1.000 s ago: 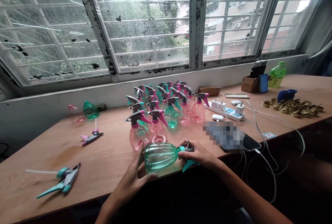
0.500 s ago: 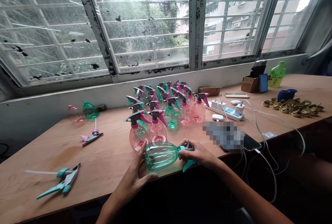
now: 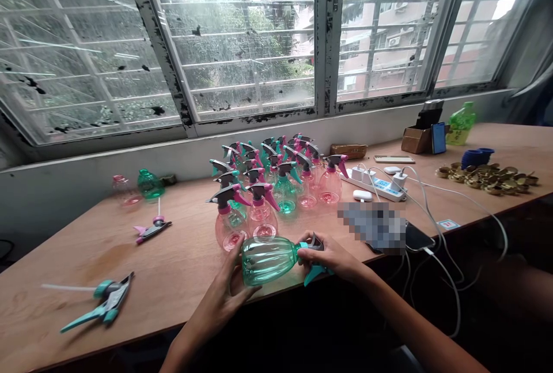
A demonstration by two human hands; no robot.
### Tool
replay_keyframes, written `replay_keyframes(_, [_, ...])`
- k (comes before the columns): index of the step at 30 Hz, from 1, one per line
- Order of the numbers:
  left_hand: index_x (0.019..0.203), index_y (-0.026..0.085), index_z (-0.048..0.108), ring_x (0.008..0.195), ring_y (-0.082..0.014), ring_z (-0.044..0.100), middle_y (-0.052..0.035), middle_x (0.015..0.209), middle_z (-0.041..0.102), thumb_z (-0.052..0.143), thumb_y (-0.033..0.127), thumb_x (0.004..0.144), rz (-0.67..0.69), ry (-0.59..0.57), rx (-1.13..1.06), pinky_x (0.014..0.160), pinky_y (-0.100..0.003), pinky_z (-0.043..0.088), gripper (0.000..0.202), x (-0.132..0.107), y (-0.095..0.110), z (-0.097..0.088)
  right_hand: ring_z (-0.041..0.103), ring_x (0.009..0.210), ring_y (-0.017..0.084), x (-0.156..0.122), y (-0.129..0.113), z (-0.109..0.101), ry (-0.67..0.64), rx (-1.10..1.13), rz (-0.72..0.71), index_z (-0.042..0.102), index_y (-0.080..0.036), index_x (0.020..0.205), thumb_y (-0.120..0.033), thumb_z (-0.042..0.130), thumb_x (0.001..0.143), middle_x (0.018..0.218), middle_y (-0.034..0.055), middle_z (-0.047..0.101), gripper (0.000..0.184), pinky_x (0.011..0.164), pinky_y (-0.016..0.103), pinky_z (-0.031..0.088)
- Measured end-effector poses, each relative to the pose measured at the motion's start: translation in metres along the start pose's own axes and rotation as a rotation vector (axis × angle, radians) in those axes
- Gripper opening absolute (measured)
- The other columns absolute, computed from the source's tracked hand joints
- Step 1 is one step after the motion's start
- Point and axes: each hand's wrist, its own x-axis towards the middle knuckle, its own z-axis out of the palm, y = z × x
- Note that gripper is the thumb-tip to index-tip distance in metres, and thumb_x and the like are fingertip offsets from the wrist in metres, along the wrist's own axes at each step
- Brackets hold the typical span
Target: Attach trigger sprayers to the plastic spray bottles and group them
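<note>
A clear green spray bottle [image 3: 270,260] lies sideways in the air over the table's front edge, held between both hands. My left hand [image 3: 231,281] is wrapped around its base. Around the collar and grey-and-teal spray head at the other end, my right hand [image 3: 326,255] has its fingers closed. The teal trigger [image 3: 315,274] hangs below that hand. Just behind stand several pink and green spray bottles [image 3: 263,220] with their heads on. To the left lie a loose teal spray head [image 3: 108,298] with its tube and a loose pink one [image 3: 154,229].
At the back left stand a headless pink bottle [image 3: 125,191] and a headless green bottle [image 3: 150,184]. A power strip [image 3: 389,188] with white cables, a phone [image 3: 419,237] and a pile of gold-coloured pieces [image 3: 488,179] occupy the right side. Cables hang over the front edge.
The green bottle has turned slightly about its long axis. Both hands keep nearly the same place and grip.
</note>
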Motion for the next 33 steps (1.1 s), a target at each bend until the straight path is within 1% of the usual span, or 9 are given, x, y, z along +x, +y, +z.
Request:
replay_keyframes(4, [0.161,0.039,0.007,0.151,-0.0321,0.030,-0.0035,0.171,0.011,0.072,0.034,0.090,-0.042,-0.015,-0.046,0.122,-0.047,0.033,0.097,-0.002,0.006,-0.001,0.067,0.063,0.015,0.000,0.000,0.001,0.008,-0.005,0.005,0.064,-0.017,0.095,-0.043,0.082,0.080,0.077,0.0015,0.074,0.035,0.064,0.027,0.051])
replay_keyframes(8, [0.161,0.035,0.012,0.152,-0.0348,0.028,-0.0049,0.169,0.021,0.071,0.037,0.091,-0.071,-0.051,-0.079,0.121,-0.050,0.036,0.092,-0.002,0.010,-0.003,0.067,0.063,0.016,0.000,-0.001,0.001,0.009,-0.013,0.007,0.064,-0.017,0.094,-0.045,0.082,0.080,0.076,0.0013,0.073,0.036,0.064,0.027,0.051])
replay_keyframes(11, [0.161,0.034,0.018,0.152,-0.0346,0.027,-0.0036,0.170,0.016,0.072,0.036,0.090,-0.046,-0.022,-0.017,0.123,-0.049,0.033,0.089,-0.001,0.008,-0.003,0.067,0.063,0.016,0.000,-0.001,0.001,0.015,-0.016,0.003,0.065,-0.017,0.094,-0.045,0.082,0.080,0.076,0.0012,0.073,0.036,0.065,0.027,0.050])
replay_keyframes(15, [0.161,0.039,0.009,0.151,-0.0302,0.032,-0.0033,0.170,0.018,0.068,0.031,0.094,-0.005,-0.022,-0.045,0.124,-0.049,0.031,0.089,-0.002,0.004,-0.002,0.066,0.063,0.015,0.000,-0.002,0.001,0.017,-0.008,0.002,0.065,-0.017,0.095,-0.044,0.082,0.081,0.076,0.0010,0.074,0.035,0.065,0.027,0.050])
replay_keyframes(20, [0.161,0.040,0.006,0.155,-0.0317,0.020,-0.0014,0.172,0.008,0.070,0.030,0.093,-0.004,-0.024,-0.084,0.125,-0.050,0.028,0.093,-0.001,0.006,0.000,0.066,0.064,0.015,0.000,-0.002,0.002,0.019,-0.016,0.007,0.065,-0.016,0.095,-0.044,0.083,0.080,0.076,0.0014,0.074,0.036,0.064,0.027,0.050])
replay_keyframes(22, [0.161,0.039,0.005,0.155,-0.0324,0.017,-0.0014,0.171,0.009,0.073,0.031,0.091,-0.033,-0.037,-0.123,0.124,-0.050,0.029,0.098,-0.001,0.008,0.000,0.066,0.064,0.016,0.000,-0.002,0.002,0.021,-0.025,0.007,0.065,-0.017,0.094,-0.044,0.084,0.078,0.077,0.0016,0.074,0.037,0.065,0.027,0.051])
replay_keyframes(26, [0.161,0.036,0.013,0.154,-0.0325,0.021,-0.0028,0.170,0.015,0.072,0.032,0.091,-0.044,-0.071,-0.154,0.124,-0.048,0.029,0.091,-0.002,0.012,0.000,0.067,0.065,0.017,0.000,-0.001,0.001,0.025,-0.036,0.017,0.066,-0.017,0.094,-0.046,0.084,0.077,0.078,0.0020,0.074,0.038,0.065,0.028,0.051])
replay_keyframes(31, [0.159,0.039,0.015,0.153,-0.0332,0.024,0.0002,0.171,0.010,0.071,0.034,0.092,-0.041,-0.083,-0.151,0.122,-0.047,0.034,0.088,-0.002,0.011,-0.001,0.067,0.065,0.016,0.001,0.000,0.001,0.017,-0.033,0.014,0.065,-0.017,0.095,-0.046,0.083,0.078,0.078,0.0022,0.074,0.038,0.065,0.028,0.052])
replay_keyframes(33, [0.159,0.040,0.016,0.153,-0.0333,0.023,0.0009,0.172,0.009,0.071,0.034,0.092,-0.016,-0.049,-0.061,0.123,-0.047,0.032,0.087,-0.001,0.008,-0.001,0.067,0.065,0.016,0.001,0.000,0.001,0.020,-0.035,0.015,0.066,-0.017,0.095,-0.046,0.084,0.077,0.078,0.0022,0.074,0.038,0.065,0.028,0.051])
